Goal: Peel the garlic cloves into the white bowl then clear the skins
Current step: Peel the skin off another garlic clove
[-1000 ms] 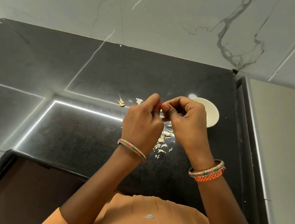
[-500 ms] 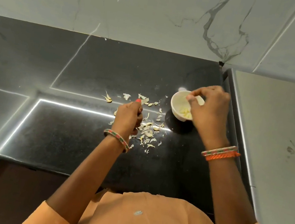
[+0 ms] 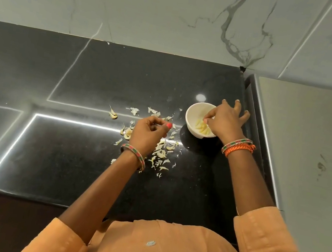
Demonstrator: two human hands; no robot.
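A small white bowl stands on the black counter and holds several peeled garlic cloves. My right hand hovers over it, thumb and forefinger tips meeting above the cloves and the other fingers spread; I cannot see whether anything is between the tips. Left of the bowl, my left hand is curled over the scattered garlic skins, its thumb and fingers pinching what looks like a thin sliver of skin. A stray garlic piece lies further left.
The black granite counter ends at a marble wall behind. A raised metal edge and a pale surface border the right side, close to the bowl. The counter's front edge runs just before my body.
My hands, joined together peeling a second ago, have parted. The right one went to the bowl and now spreads its fingers over it; the left dropped over the skins.
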